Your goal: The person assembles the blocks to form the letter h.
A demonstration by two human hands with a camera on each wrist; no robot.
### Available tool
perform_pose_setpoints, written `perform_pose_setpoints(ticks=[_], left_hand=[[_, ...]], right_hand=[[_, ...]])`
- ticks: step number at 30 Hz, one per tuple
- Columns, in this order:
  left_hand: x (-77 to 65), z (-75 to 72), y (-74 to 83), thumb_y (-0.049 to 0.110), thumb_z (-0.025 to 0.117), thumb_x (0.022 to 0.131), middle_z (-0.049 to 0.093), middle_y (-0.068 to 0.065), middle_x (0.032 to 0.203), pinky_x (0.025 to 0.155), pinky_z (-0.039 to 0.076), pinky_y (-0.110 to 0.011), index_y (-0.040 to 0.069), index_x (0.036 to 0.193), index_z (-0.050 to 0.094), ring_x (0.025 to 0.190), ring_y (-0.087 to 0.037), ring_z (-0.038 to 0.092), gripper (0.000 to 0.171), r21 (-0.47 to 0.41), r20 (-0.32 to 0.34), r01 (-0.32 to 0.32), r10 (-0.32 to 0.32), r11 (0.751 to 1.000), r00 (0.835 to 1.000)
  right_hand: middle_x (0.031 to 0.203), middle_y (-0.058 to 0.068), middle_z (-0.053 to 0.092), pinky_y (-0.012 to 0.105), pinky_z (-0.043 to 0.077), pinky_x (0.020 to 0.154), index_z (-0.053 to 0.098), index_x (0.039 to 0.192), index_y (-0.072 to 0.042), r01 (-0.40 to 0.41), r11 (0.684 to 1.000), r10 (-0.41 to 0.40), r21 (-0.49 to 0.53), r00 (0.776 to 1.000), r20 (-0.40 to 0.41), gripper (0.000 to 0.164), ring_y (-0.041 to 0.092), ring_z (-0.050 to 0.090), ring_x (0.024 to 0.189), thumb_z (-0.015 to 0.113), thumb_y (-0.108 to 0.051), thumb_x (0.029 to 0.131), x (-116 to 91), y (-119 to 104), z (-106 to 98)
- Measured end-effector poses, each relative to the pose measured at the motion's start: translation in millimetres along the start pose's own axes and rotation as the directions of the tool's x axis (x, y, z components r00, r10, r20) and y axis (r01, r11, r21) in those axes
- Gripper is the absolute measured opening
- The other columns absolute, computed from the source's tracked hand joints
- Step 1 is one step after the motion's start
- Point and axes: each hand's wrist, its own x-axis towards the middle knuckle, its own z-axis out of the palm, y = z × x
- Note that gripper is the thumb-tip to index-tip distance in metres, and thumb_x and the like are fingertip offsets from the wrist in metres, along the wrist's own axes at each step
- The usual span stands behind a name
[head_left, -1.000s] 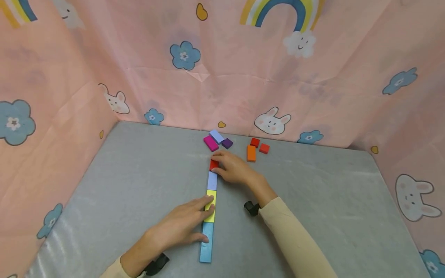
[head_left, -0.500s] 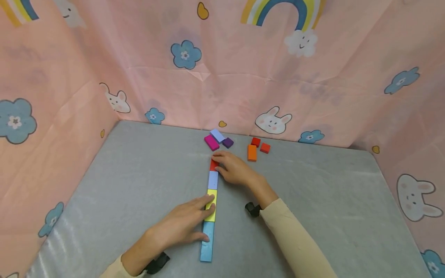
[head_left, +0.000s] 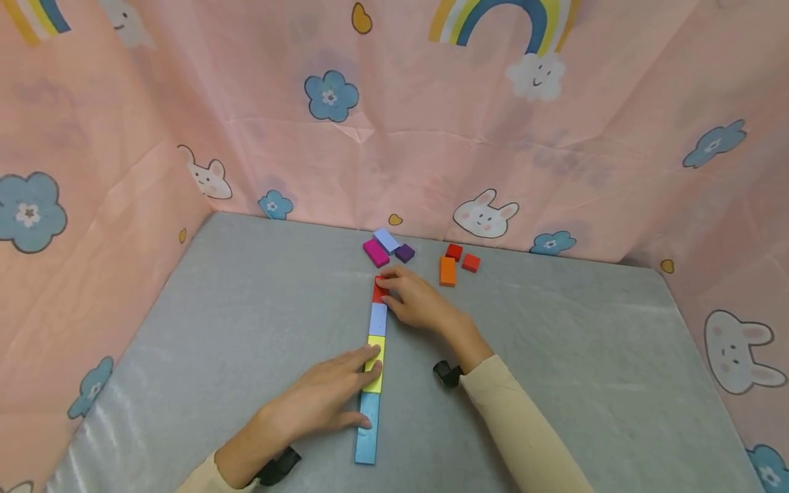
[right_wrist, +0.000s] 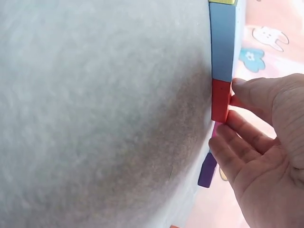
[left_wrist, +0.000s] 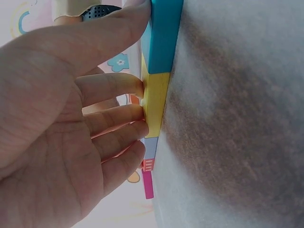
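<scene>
On the grey counter (head_left: 277, 287), the left hand (head_left: 320, 390) has thumb and fingers apart: the thumb rests on the long blue block (head_left: 366, 445), the fingertips on the yellow block (left_wrist: 156, 102). Just beyond these fingers lies the light blue block (head_left: 379, 319). The right hand (head_left: 422, 301) pinches the small red block (right_wrist: 221, 100). Since one second, all four blocks keep their line; only the right forefinger uncovers more red, so this block seems already fitted.

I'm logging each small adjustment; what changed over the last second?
The right hand's fingers eased slightly right, uncovering the far end of the red block. The left hand, row of blocks and loose blocks stayed put.
</scene>
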Motion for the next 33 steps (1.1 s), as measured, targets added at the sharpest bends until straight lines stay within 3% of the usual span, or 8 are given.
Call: perform_pose_setpoints(ticks=[18,24,33], left_hand=[[0.5,-1.5,-1.9,0.045,0.088,0.085,0.046,-0.013,0.164,0.118,0.051,-0.047,0.007,0.15,0.059,0.149,-0.032,0.052,0.08,-0.012,0.004,0.0,0.0,1.0,1.0],[-0.4,-1.1,-3.3,0.045,0.089,0.084,0.047,-0.012,0.164,0.117,0.052,-0.046,0.007,0.15,0.058,0.149,-0.031,0.052,0.082,-0.01,-0.005,0.013,-0.013,1.0,1.0],[-1.2,-1.9,-2.6,0.045,0.089,0.084,0.046,-0.012,0.166,0.119,0.051,-0.044,0.007,0.151,0.057,0.151,-0.029,0.05,0.084,-0.019,-0.001,0.028,-0.028,0.999,1.0]], right_hand=[[0.151,0.013,0.061,0.048,0.049,0.12,0.064,0.145,-0.004,0.04,0.998,-0.036,0.052,0.997,-0.072,0.042,0.031,0.058,0.14,0.066,-0.018,0.105,-1,6,1],[0.148,0.014,0.061,0.05,0.05,0.119,0.067,0.142,-0.006,0.037,0.995,-0.026,0.093,0.992,-0.122,0.038,0.032,0.059,0.138,0.064,-0.016,0.105,13,10,-3],[0.152,0.015,0.059,0.048,0.046,0.123,0.061,0.147,-0.005,0.062,0.997,-0.054,0.052,0.988,-0.144,0.042,0.033,0.056,0.143,0.061,-0.011,0.105,39,19,-2]])
